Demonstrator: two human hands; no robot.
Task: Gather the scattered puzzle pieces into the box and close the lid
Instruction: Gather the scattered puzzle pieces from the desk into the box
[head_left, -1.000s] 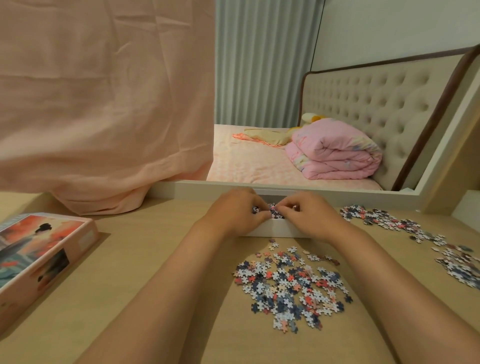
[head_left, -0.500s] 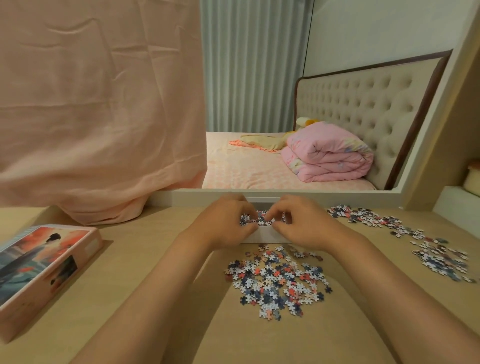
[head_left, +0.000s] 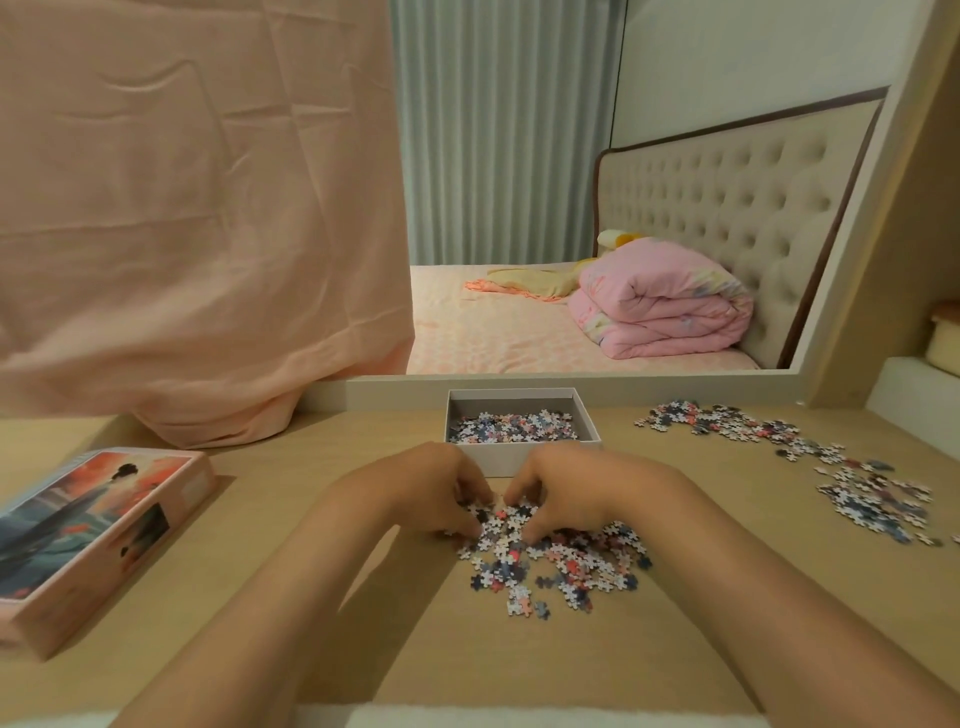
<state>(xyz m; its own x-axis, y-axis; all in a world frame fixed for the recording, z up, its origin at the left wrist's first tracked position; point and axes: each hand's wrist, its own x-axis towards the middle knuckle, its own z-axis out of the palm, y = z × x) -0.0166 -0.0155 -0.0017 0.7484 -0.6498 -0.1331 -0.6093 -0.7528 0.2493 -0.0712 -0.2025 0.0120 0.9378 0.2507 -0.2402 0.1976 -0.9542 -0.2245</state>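
Hands: left hand (head_left: 439, 491) and right hand (head_left: 563, 493) cupped, fingers curled onto near pile (head_left: 550, 558).
Box (head_left: 519, 457): open, just beyond, partly filled.
Lid (head_left: 98, 540): far left on surface (head_left: 322, 649).
Advice: scoop from both sides, lift low, avoid spilling.

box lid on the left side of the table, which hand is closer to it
Left. The left hand lies between the box lid and the right hand; both hands rest on the near pile of puzzle pieces, well clear of the lid.
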